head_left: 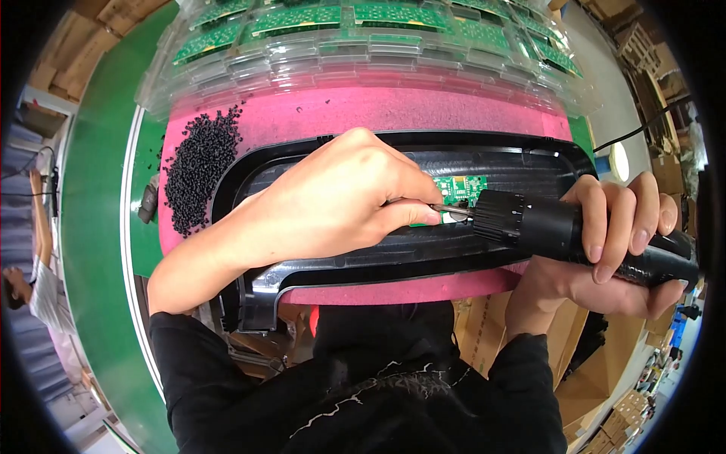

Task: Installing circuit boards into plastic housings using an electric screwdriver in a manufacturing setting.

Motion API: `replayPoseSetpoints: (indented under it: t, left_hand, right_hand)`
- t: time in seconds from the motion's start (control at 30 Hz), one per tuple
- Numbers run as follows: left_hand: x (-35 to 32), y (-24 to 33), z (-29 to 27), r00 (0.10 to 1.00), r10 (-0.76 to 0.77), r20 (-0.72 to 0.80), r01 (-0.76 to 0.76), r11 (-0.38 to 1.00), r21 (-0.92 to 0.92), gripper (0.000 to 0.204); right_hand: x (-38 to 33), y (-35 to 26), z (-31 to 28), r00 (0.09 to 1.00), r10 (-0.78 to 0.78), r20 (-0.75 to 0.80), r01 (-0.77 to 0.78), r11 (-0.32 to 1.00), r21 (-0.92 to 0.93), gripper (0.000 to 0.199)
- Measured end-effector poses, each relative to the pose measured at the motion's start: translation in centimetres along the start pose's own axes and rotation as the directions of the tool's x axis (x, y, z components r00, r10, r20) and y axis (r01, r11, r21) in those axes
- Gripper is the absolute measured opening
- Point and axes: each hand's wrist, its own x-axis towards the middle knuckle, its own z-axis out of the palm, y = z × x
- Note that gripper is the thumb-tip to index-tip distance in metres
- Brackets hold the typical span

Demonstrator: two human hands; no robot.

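The electric screwdriver [544,227] has a black plastic body, mostly smooth with a soft sheen, and a finely ribbed collar; its bit [454,209] is shiny metal. The housing [446,251] is black plastic, glossy inside with streaked reflections. The circuit board [475,184] has a smooth green coating. Clear, glossy plastic makes up the trays [333,72]. The pink pad [340,110] looks matt and slightly rough, the green tabletop [139,246] smooth. The heaped black pieces [200,166] seem matt, though too small to say plastic or metal. The box [484,321] is matt brown cardboard.
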Motion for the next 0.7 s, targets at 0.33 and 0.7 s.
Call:
replayPoseSetpoints:
  t: [0.33,0.7]
  left_hand:
    - [0.1,0.4,-0.2,0.951,-0.258,0.172,0.236,0.962,0.138,0.014]
    - [-0.4,-0.8,0.7,0.973,0.149,0.174,-0.196,0.935,0.297,0.015]
  right_hand:
    - [0.3,-0.6,-0.7,0.99,-0.03,0.135,0.032,0.999,-0.008,0.042]
    - [2.5,-0.2,-3.2,0.984,0.145,0.099,-0.099,0.923,-0.373,0.055]
